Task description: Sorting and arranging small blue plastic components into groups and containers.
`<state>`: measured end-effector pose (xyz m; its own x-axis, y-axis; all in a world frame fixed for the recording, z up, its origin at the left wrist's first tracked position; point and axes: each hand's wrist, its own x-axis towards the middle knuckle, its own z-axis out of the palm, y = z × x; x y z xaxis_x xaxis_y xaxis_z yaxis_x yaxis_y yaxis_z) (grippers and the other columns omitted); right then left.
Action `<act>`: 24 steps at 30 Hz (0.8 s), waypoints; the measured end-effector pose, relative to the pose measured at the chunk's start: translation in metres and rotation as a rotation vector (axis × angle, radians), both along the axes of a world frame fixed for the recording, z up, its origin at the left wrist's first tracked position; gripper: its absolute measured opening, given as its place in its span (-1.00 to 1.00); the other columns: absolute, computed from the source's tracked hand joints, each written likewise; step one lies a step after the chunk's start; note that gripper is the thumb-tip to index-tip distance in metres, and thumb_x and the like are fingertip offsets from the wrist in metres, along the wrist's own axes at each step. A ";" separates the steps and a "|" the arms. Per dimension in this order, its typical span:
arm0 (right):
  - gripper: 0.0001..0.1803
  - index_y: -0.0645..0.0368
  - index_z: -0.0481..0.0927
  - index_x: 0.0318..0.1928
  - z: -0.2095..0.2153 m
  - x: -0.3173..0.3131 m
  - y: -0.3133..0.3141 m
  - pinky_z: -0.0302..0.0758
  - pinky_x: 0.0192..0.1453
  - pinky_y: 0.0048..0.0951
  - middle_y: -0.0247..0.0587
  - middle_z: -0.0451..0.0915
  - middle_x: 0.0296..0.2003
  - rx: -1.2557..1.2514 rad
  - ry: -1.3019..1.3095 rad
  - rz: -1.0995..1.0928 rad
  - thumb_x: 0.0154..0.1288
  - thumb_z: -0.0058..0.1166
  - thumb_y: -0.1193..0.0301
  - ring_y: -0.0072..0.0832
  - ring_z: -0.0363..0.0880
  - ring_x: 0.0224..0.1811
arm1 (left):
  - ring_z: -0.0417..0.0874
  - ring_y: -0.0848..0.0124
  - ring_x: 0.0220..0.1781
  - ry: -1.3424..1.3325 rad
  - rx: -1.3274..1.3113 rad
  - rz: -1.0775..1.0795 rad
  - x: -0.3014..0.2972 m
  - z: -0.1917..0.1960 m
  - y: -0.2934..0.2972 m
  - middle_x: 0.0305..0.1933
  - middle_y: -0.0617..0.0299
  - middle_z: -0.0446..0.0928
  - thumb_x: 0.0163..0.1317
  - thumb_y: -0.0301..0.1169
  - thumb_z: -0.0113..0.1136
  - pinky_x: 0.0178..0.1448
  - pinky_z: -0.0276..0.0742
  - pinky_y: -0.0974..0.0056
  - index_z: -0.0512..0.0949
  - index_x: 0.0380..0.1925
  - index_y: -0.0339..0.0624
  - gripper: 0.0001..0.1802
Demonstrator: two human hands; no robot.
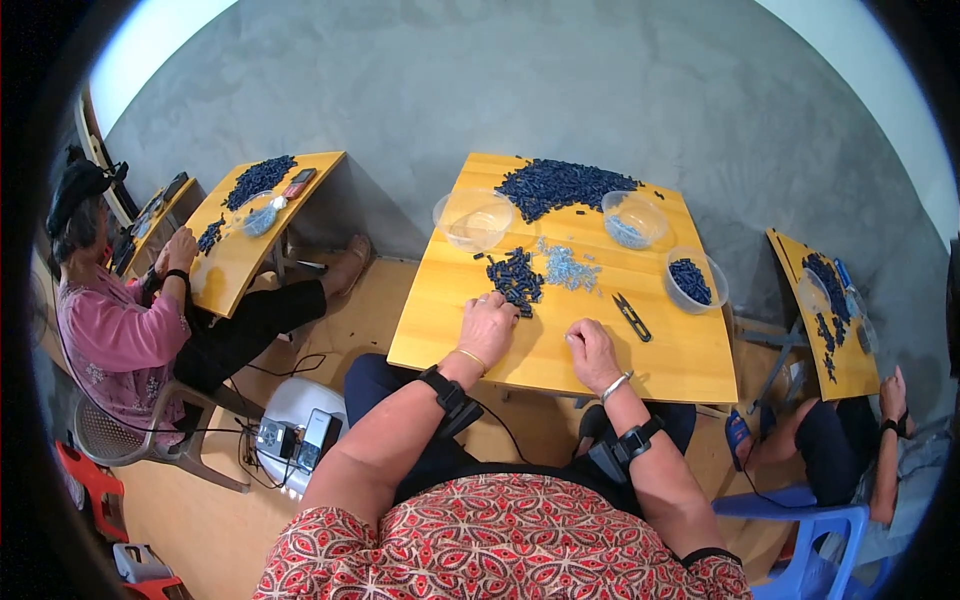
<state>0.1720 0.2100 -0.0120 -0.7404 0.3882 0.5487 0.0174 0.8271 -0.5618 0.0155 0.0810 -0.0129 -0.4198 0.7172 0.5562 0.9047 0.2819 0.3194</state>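
A yellow bench [560, 350] is seen from above, with two hands resting on it. The left hand [487, 325] lies palm down with its fingers curled, right at the edge of a small heap of dark blue pieces [515, 278]. Whether a piece is pinched under the fingers cannot be told. The right hand [592, 352] is loosely closed on the bare wood, and nothing can be seen held in it.

Much seems to be left. A big pile of dark blue pieces [555, 186] is still heaped at twelve o'clock on the bench. Some work looks done: light blue bits [567, 268] are scattered just beside the small heap, more light blue bits are kept in a clear bowl [634, 220] at one o'clock, and dark blue pieces are held in a second bowl [695, 282] at three o'clock. An empty bowl [473, 218] is set at eleven o'clock. Small black snips [631, 316] are laid near the right hand, untouched
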 end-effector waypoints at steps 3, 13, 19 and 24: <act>-0.95 0.21 0.36 -0.45 0.001 0.000 -0.003 0.33 -0.24 -0.22 -0.07 0.43 -0.49 -0.037 0.002 0.007 0.03 -0.07 0.53 -0.12 0.40 -0.34 | 0.46 0.27 -0.24 0.027 -0.005 0.016 0.000 -0.001 0.002 -0.42 0.22 0.44 -0.02 -0.43 0.08 -0.12 0.27 0.17 0.55 -0.56 -0.08 -0.93; -0.95 0.21 0.38 -0.45 0.000 0.002 0.000 0.36 -0.26 -0.24 -0.05 0.45 -0.48 0.023 0.018 -0.008 0.04 -0.05 0.53 -0.09 0.41 -0.36 | 0.54 0.31 -0.45 -0.418 0.260 -0.047 -0.008 0.001 -0.005 -0.45 0.14 0.56 0.06 -0.53 0.10 -0.34 0.46 0.30 0.55 -0.38 -0.23 -0.89; -0.94 0.25 0.41 -0.37 0.012 0.009 -0.010 0.38 -0.39 -0.57 -0.28 0.50 -0.50 -0.506 0.122 0.128 0.15 -0.01 0.53 -0.55 0.46 -0.49 | 0.51 0.57 -0.36 -1.361 0.399 -0.474 0.025 0.048 -0.047 -0.41 0.31 0.54 0.13 -0.55 0.08 -0.19 0.45 0.44 0.54 -0.33 -0.31 -0.89; -0.96 0.25 0.41 -0.34 0.083 0.026 -0.060 0.35 -0.37 -0.65 -0.39 0.45 -0.51 -0.463 0.187 0.313 0.20 -0.03 0.54 -0.69 0.37 -0.47 | 0.51 0.55 -0.34 -1.361 0.391 -0.623 0.045 0.075 -0.070 -0.40 0.29 0.54 0.12 -0.54 0.10 -0.14 0.44 0.45 0.54 -0.30 -0.29 -0.86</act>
